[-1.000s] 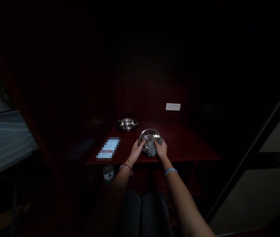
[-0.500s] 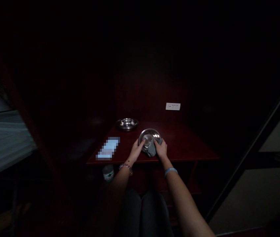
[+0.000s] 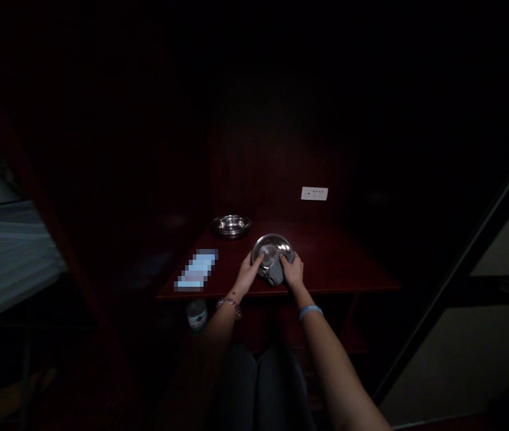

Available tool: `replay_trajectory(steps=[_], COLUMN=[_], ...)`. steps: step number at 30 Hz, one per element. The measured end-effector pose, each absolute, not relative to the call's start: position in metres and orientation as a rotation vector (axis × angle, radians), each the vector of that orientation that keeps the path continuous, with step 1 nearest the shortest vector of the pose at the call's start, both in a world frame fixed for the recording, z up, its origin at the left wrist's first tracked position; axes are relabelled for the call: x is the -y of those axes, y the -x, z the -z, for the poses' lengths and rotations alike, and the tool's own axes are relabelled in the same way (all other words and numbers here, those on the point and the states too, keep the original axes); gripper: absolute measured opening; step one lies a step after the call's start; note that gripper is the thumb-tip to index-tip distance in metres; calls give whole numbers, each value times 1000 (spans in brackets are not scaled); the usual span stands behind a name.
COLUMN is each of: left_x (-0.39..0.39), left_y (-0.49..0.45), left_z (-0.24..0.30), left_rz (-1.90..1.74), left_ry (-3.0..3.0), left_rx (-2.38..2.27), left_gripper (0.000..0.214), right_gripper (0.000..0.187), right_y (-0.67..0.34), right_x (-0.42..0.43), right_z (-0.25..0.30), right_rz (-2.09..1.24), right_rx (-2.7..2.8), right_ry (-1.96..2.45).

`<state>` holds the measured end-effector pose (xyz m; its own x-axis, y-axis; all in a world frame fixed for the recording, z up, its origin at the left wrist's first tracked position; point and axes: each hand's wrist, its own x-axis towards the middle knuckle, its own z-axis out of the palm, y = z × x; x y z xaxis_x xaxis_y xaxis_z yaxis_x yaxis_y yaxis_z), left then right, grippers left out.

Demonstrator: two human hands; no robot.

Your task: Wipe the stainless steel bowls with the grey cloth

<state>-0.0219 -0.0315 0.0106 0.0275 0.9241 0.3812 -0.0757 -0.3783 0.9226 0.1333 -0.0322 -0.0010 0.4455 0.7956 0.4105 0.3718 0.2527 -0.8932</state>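
A round, shiny metal plate (image 3: 268,246) is held tilted above the front part of a dark red desk. My left hand (image 3: 249,272) grips its left rim, the thumb lying over the inner face. On the right side, my right hand (image 3: 293,269) is closed on a grey cloth (image 3: 276,273), which is pressed over the plate's lower right edge and hangs below it. The fingers of both hands behind the plate are hidden. Farther back and to the left, a stack of similar metal plates (image 3: 231,226) rests on the desk.
A pixelated, bright flat object (image 3: 197,270) lies at the left of the desktop (image 3: 326,263). Below its left front edge stands a jar with a label (image 3: 197,315). A white socket panel (image 3: 314,193) is on the back wall. My knees are under the desk edge.
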Motion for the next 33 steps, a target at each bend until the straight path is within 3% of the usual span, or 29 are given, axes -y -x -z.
replay_trajectory(steps=[33], left_x=[30], left_y=[22], left_z=[-9], left_rz=[-1501], left_ry=[-1470], left_rx=[-932], left_gripper=[49], right_gripper=[22], right_y=[-133], right_x=[31], right_z=[2], right_rz=[-384], right_rx=[1146], right_ry=[1358])
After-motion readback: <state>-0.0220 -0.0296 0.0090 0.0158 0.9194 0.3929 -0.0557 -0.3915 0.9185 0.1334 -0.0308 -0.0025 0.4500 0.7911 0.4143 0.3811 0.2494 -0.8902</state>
